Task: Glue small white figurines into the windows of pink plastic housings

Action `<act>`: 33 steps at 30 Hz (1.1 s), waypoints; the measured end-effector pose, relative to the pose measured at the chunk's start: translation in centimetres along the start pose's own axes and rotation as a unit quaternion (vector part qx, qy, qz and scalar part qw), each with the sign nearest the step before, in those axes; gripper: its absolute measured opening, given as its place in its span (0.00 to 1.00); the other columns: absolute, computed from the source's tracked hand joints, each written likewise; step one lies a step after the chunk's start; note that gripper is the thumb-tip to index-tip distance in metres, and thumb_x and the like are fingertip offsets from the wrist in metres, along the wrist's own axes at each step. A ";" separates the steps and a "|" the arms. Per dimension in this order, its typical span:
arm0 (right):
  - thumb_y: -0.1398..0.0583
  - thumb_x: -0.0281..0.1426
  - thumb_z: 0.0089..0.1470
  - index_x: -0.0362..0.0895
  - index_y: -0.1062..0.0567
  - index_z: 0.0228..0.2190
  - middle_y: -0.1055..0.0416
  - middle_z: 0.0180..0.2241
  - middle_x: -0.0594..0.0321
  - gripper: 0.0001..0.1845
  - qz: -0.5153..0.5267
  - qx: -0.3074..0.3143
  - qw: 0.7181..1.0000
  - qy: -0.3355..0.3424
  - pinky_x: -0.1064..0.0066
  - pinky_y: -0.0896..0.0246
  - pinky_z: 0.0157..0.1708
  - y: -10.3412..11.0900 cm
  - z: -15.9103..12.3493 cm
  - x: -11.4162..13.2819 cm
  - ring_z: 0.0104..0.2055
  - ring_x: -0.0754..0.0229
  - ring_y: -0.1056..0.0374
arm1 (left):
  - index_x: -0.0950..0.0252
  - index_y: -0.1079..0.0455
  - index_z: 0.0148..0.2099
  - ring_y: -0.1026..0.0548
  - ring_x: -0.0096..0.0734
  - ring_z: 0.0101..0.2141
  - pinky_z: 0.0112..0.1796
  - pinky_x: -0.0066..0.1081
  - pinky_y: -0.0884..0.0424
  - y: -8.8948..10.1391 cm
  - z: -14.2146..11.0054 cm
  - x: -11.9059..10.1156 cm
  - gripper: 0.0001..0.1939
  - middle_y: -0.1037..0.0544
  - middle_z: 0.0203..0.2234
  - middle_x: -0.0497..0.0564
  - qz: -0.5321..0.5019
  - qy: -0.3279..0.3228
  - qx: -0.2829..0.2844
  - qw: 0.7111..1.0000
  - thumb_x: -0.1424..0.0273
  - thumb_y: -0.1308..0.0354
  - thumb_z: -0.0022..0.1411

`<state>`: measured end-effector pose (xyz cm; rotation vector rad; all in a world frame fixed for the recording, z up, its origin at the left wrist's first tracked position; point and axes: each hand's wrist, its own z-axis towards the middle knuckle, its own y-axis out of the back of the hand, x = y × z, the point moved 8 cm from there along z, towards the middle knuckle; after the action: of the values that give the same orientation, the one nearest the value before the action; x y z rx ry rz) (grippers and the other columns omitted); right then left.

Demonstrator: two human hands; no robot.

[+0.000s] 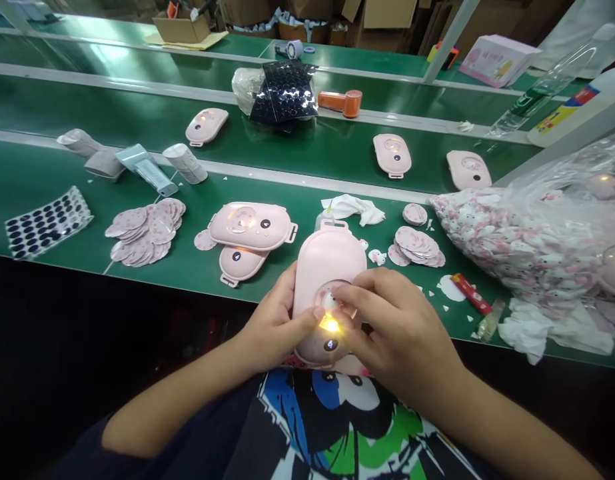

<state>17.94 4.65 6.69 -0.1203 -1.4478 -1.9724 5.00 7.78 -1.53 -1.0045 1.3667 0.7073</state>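
A pink oval plastic gadget (323, 267) with a lit yellow lamp sits upright at the table's near edge, over my lap. My left hand (272, 325) is wrapped round its left side, thumb pressed near the lamp. My right hand (397, 333) pinches a round sticker-like disc against the gadget's face just above the light. Two more pink gadgets (250, 227) lie stacked on the green table to the left. Piles of round pink stickers (144, 230) and a smaller pile of stickers (417, 245) lie either side.
A clear bag of printed stickers (527, 247) fills the right. A sheet of black dots (44, 223) lies at the left. Further pink gadgets (206, 125) rest on the green belt (137, 127) behind. White tissue (354, 208), a red strip (471, 293) and cardboard boxes (182, 28) are about.
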 end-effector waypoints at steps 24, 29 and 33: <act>0.44 0.33 0.62 0.68 0.64 0.67 0.66 0.71 0.78 0.44 0.333 0.085 0.909 -0.238 0.46 0.70 0.70 -4.7 -2.8 -4.4 0.72 0.50 0.65 | 0.54 0.35 0.60 0.24 0.35 0.49 0.45 0.29 0.24 0.9 -0.6 0.6 0.28 0.23 0.51 0.48 -0.135 -0.027 -0.046 0.989 0.71 0.34 0.59; 0.44 0.32 0.62 0.69 0.65 0.66 0.65 0.71 0.77 0.44 0.339 0.087 0.908 -0.231 0.47 0.66 0.69 -4.7 -3.0 -4.2 0.72 0.52 0.64 | 0.56 0.36 0.61 0.24 0.40 0.49 0.46 0.34 0.24 0.5 -0.6 0.5 0.28 0.23 0.52 0.52 -0.139 -0.026 -0.034 0.989 0.69 0.34 0.59; 0.44 0.31 0.61 0.70 0.64 0.66 0.64 0.71 0.78 0.44 0.342 0.081 0.908 -0.230 0.46 0.63 0.69 -4.5 -3.0 -4.1 0.72 0.52 0.64 | 0.56 0.37 0.61 0.23 0.42 0.49 0.46 0.37 0.23 0.2 -0.6 0.4 0.29 0.23 0.52 0.53 -0.143 -0.029 -0.025 0.989 0.69 0.34 0.59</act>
<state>19.51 4.58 0.06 -0.9392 -1.5584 -1.2789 4.58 7.30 -1.94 -1.1830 1.1292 0.5535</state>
